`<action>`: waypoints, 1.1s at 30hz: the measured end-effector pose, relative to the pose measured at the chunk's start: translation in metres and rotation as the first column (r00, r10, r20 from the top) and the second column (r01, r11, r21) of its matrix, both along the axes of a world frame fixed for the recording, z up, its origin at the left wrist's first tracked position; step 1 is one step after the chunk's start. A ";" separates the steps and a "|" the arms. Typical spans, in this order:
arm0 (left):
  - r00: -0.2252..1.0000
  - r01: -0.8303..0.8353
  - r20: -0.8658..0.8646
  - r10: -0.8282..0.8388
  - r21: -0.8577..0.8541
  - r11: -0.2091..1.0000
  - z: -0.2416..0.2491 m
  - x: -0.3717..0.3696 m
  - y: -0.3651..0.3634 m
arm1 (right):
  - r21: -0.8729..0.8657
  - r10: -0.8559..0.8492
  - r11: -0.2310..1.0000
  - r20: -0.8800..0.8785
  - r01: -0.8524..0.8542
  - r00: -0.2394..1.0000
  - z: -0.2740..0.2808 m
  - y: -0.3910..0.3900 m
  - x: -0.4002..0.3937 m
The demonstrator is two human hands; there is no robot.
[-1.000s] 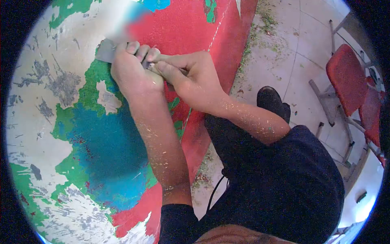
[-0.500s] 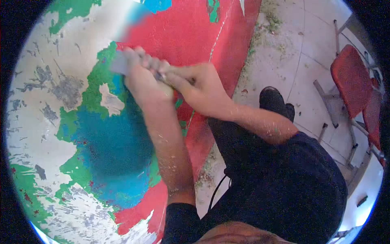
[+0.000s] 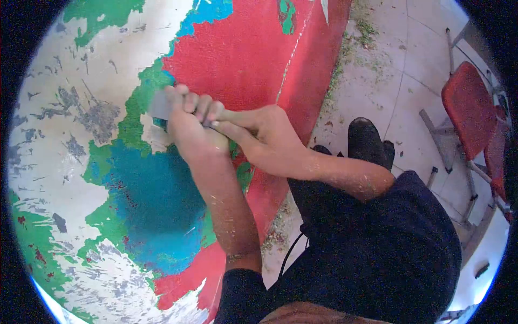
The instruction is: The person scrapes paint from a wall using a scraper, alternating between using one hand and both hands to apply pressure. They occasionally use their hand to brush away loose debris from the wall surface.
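Observation:
A scraper with a flat grey blade (image 3: pixel 160 106) lies against the painted wall (image 3: pixel 221 59), over the edge between green paint and a bare whitish patch. My left hand (image 3: pixel 193 121) is closed around the scraper just behind the blade, its fingers curled over the tool. Beside it, my right hand (image 3: pixel 264 132) grips the handle end, thumb and fingers pressed together near the left hand's knuckles. Most of the handle is hidden by both hands. Red, blue and green paint surrounds them, with scraped whitish areas to the left.
Pale floor tiles (image 3: pixel 377 81) with scattered flakes and green growth run along the wall's base. A red chair (image 3: pixel 468 108) with metal legs stands at the right. My dark shoe (image 3: pixel 364 137) is on the floor below the wall.
Both hands and the scraper have moved down in the view, bringing the blade to the whitish patch. The view has shifted slightly, and more of my shoes shows.

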State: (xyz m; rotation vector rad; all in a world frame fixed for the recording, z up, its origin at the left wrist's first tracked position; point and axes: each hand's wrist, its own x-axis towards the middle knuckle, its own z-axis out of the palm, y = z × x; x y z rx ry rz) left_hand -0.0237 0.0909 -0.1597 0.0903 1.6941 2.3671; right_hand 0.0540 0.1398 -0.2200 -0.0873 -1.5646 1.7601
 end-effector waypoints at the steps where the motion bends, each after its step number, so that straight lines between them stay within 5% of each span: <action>1: 1.000 -0.024 0.009 0.024 -0.038 0.999 -0.001 0.001 0.000 | -0.003 0.014 1.000 0.020 -0.014 1.000 -0.003 0.001 -0.001; 4: 0.982 0.153 -0.118 -0.146 0.053 0.987 0.019 -0.022 0.007 | 0.019 -0.036 0.999 -0.042 0.037 0.998 0.002 0.004 -0.013; 9: 0.996 0.056 0.062 -0.057 0.024 0.998 -0.019 -0.010 0.006 | -0.155 0.058 0.987 0.112 -0.040 0.992 -0.017 -0.005 0.008; 13: 0.986 0.122 -0.113 -0.121 0.006 0.992 -0.002 -0.022 0.024 | -0.096 -0.044 0.994 0.019 0.046 0.999 -0.015 0.009 -0.015; 17: 0.988 0.156 -0.016 -0.156 0.010 0.988 -0.012 -0.014 0.019 | -0.093 -0.042 0.995 0.037 0.046 0.998 -0.010 0.014 -0.008; 21: 1.000 0.013 0.007 -0.013 -0.016 1.000 -0.010 -0.007 0.035 | -0.094 0.017 0.996 0.113 -0.006 0.993 -0.018 0.024 0.002; 24: 0.988 0.150 -0.050 -0.147 0.052 0.987 -0.021 -0.017 0.025 | -0.072 -0.025 0.997 0.113 0.033 0.993 -0.025 0.016 0.002; 33: 0.976 0.198 -0.076 -0.205 -0.086 0.976 -0.020 -0.022 0.014 | -0.075 -0.088 0.993 0.049 0.092 0.995 -0.031 -0.002 0.001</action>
